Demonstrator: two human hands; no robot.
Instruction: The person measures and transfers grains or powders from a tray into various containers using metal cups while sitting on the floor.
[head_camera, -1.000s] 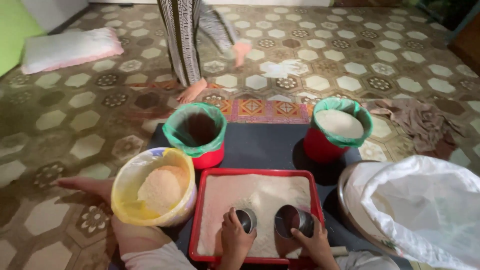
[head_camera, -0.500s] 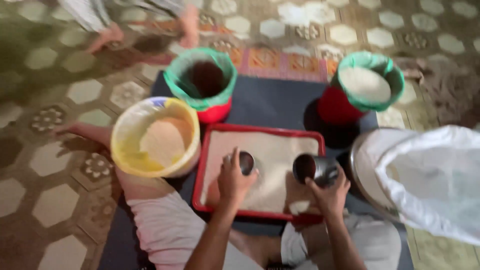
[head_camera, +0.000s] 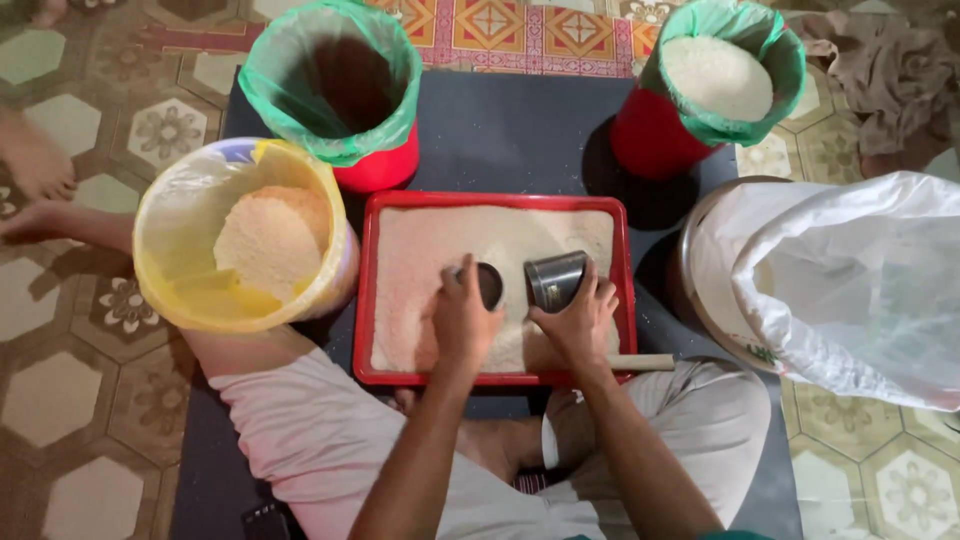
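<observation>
A red rectangular tray (head_camera: 368, 280) lies on a dark mat in front of my crossed legs, filled with pale grain. My left hand (head_camera: 464, 322) grips a small dark metal cup (head_camera: 489, 284) standing in the grain near the tray's middle. My right hand (head_camera: 580, 325) holds a second metal cup (head_camera: 555, 279), tilted on its side against the grain just right of the first. The two cups are almost touching.
A yellow-lined bucket (head_camera: 178, 296) of tan grain stands left of the tray. Behind are a red bucket with an empty green liner (head_camera: 262, 92) and another (head_camera: 780, 100) full of white grain. A white sack (head_camera: 860, 280) in a metal basin sits right. A wooden stick (head_camera: 642, 362) lies at the tray's near edge.
The view has tilted down and closer to the tray. Both hands stay on the cups in the grain; the right cup is now tipped on its side. The person at the back has left the view.
</observation>
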